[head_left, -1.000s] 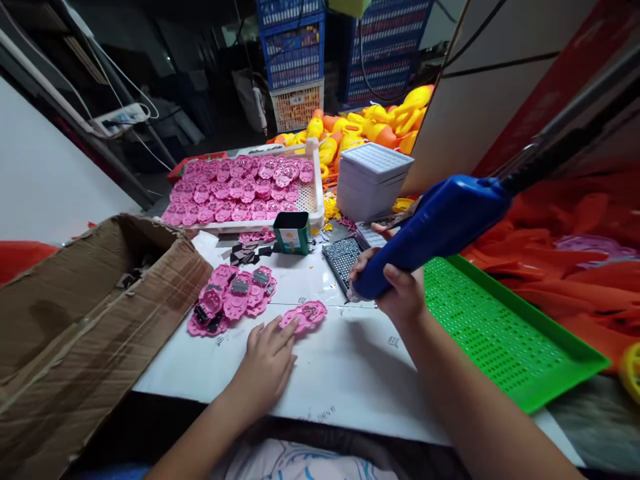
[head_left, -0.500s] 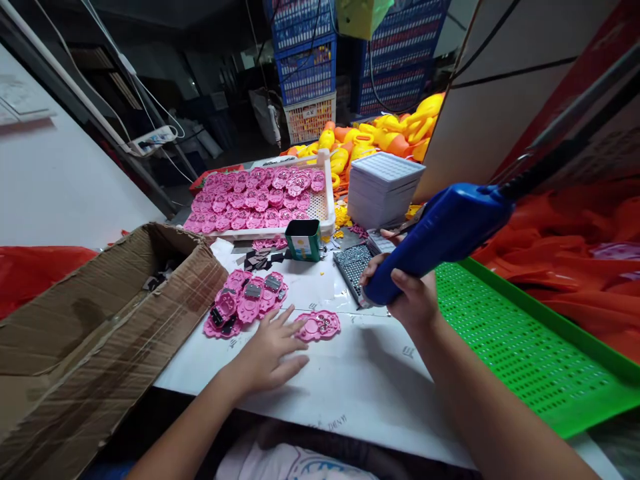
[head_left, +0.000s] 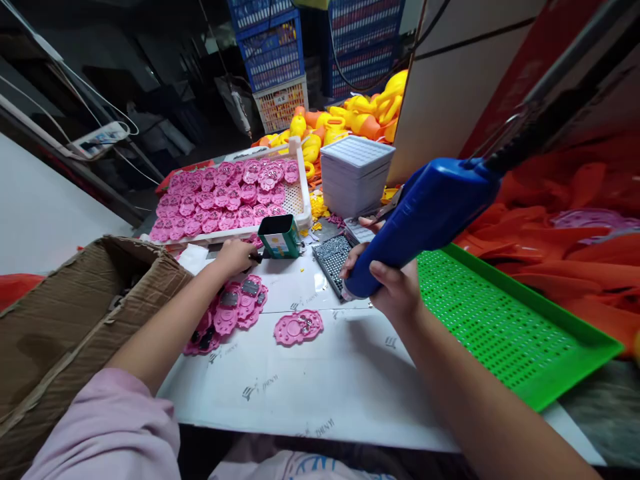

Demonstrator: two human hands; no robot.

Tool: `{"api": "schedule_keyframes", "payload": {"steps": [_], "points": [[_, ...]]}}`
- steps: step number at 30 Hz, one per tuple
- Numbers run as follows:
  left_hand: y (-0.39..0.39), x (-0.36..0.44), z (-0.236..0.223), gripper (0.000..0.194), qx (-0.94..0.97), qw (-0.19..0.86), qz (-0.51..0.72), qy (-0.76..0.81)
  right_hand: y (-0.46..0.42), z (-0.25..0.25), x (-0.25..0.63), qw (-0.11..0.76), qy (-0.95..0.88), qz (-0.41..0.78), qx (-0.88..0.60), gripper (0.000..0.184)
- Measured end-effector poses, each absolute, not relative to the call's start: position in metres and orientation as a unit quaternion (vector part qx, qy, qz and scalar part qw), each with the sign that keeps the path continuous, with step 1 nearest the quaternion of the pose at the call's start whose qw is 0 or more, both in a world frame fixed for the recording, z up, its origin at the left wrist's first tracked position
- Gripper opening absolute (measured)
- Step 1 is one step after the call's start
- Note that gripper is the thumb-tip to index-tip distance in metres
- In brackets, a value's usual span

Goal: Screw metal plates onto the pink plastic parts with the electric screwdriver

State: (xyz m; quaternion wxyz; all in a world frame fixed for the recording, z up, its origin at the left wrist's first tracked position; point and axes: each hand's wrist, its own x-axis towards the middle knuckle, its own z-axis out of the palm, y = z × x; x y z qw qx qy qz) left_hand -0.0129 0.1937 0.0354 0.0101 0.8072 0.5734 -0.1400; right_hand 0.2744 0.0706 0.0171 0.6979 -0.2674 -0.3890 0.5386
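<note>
My right hand [head_left: 395, 283] is wrapped round a blue electric screwdriver [head_left: 415, 227], tilted with its lower end by a black perforated tray of small metal screws [head_left: 333, 257]. A thin dark metal tool shows behind the screwdriver near my fingers; I cannot tell its kind. My left hand [head_left: 237, 258] reaches over the pile of pink plastic parts [head_left: 240, 303], its fingers closed on a small black piece [head_left: 256, 258] beside a green tin [head_left: 279, 237]. One pink plastic part [head_left: 299, 327] lies alone on the white table sheet, with small metal bits on its right half.
A white crate [head_left: 303, 180] full of pink parts stands at the back, beside a stack of white trays [head_left: 356, 175]. A cardboard box [head_left: 75, 320] borders the left side, a green perforated tray [head_left: 495, 320] the right. Orange parts [head_left: 575, 253] heap beyond it.
My left hand has left the lone pink part and moved forward and left to the black pieces by the tin. The right hand still grips the screwdriver. The whole view has shifted.
</note>
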Motion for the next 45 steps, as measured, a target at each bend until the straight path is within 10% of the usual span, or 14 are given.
{"api": "schedule_keyframes", "payload": {"steps": [14,26,35,45], "points": [[0.153,-0.004,0.069,0.034,0.841,0.051,0.066,0.535,0.072,0.019,0.276,0.705,-0.378,0.536,-0.271,0.046],[0.067,0.054,0.007,0.035,0.803,0.411,0.09,0.423,0.071,0.021,0.276,0.693,-0.39,0.538,-0.278,0.048],[0.066,0.05,-0.005,0.011,0.871,0.256,0.156,0.39,0.068,0.019,0.277,0.691,-0.406,0.538,-0.263,0.073],[0.051,0.056,-0.013,0.033,0.882,0.107,0.101,0.447,0.069,0.02,0.279,0.69,-0.425,0.517,-0.275,0.067]]}}
